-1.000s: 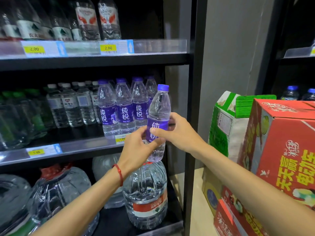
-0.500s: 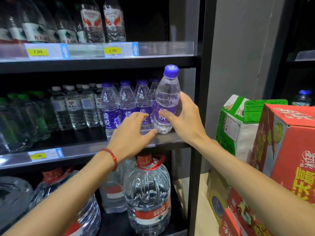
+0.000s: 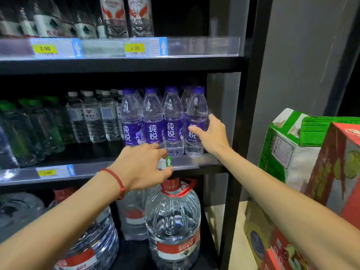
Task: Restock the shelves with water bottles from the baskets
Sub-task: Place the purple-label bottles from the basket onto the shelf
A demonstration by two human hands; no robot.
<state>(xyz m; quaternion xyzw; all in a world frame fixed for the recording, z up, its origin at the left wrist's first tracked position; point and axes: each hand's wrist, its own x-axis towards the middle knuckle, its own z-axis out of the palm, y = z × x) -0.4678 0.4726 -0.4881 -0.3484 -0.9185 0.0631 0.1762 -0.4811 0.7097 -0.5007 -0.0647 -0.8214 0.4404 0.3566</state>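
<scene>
At the right end of the middle shelf (image 3: 206,170), a purple-capped water bottle (image 3: 196,121) now stands upright beside its matching row (image 3: 153,123), having been carried there from mid-air in front of the rack a second earlier. The person's right hand (image 3: 212,135) keeps its grip clamped round the label. The left hand (image 3: 144,166) has let go and hangs with fingers apart over the price rail (image 3: 192,161). This bottle looks all but stocked, with only the release left; no basket is in view.
</scene>
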